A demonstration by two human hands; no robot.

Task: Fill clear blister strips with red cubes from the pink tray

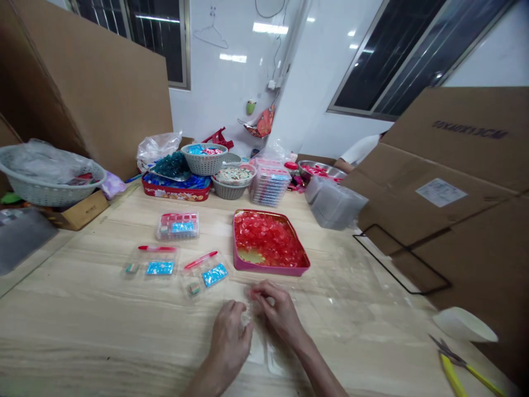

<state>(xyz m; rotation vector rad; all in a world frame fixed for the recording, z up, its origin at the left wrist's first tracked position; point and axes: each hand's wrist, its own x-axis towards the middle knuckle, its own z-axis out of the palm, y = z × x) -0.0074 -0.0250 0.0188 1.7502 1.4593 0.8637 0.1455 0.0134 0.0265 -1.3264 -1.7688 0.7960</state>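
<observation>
My right hand (pixel 279 311) pinches a small red translucent piece (pixel 253 294) between thumb and fingertips. Beside it, my left hand (pixel 230 333) is curled, its fingertips at the edge of clear plastic (pixel 258 350) lying under both hands; how firmly it grips is partly hidden. Just beyond the hands stands a pink-rimmed square tin (pixel 270 270) filled with red translucent pieces (pixel 266 237). Left of it lie two clear trays, each with a red pen (pixel 201 259), a blue packet (pixel 215 274) and a small roll (pixel 194 288).
Behind the trays is a stack of filled clear cases (pixel 178 226). Along the back stand baskets (pixel 205 161), a red tin (pixel 177 193) and stacked cases (pixel 269 182). Yellow-handled pliers (pixel 452 366) lie front right, near a black wire frame (pixel 405 259). Another person's arm (pixel 357 151) shows behind cardboard (pixel 450 165).
</observation>
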